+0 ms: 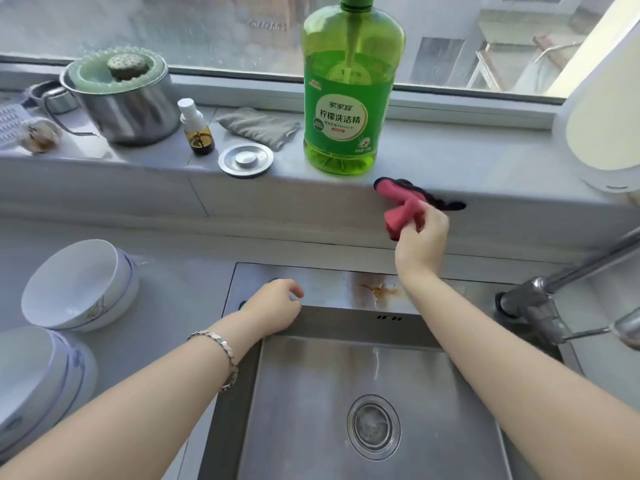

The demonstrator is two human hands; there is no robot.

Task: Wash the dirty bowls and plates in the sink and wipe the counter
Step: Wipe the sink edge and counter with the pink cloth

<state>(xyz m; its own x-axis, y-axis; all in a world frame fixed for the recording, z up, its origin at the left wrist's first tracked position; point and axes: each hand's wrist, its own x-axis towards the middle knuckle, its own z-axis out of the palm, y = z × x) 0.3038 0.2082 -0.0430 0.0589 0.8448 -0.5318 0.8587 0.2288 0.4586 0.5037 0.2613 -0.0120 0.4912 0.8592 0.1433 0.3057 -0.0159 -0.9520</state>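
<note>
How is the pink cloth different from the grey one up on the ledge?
The pink cloth is gripped by the right hand at the front edge of the ledge; the grey cloth lies untouched on top of the ledge. The pink cloth is bunched up; the grey cloth is folded flat. Both are small cloths.

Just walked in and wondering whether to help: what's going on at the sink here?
A person seems to be wiping. Their right hand grips a pink cloth against the front of the window ledge, below the green detergent bottle. The left hand rests on the sink rim, holding nothing. The sink basin holds no dishes, and white bowls sit stacked on the counter at left.
</note>
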